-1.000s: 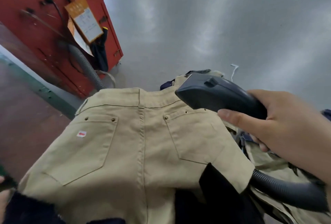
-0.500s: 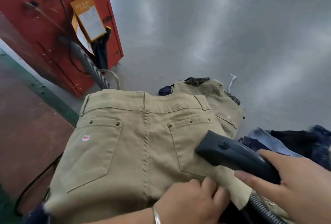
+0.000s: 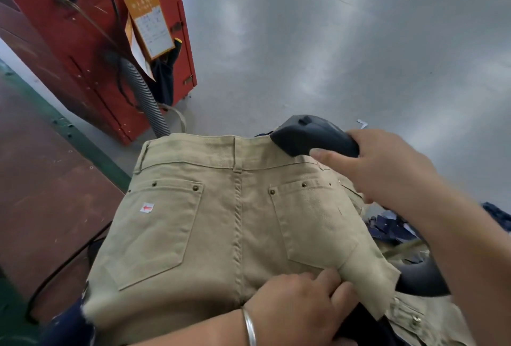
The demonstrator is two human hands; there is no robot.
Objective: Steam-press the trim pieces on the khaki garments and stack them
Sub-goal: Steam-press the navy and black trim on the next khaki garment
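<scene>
I see right hand [image 3: 387, 168] gripping steamer head [image 3: 309, 138] at khaki shorts [image 3: 221, 224] waistband's right end; left hand [image 3: 301, 307], fingers bent, presses near hem.

You see the scene in even, rather bright daylight, with no hard shadows. The grey floor [image 3: 345, 55] reflects broad pale streaks of glare, strongest on its right part. The wide lens bends the straight edges of the red cabinet [image 3: 83, 28] near the left border. The khaki garment [image 3: 221, 221] in the centre is fairly sharp, but your right hand [image 3: 387, 168] and left hand [image 3: 298, 309] look soft and a little blurred.
</scene>
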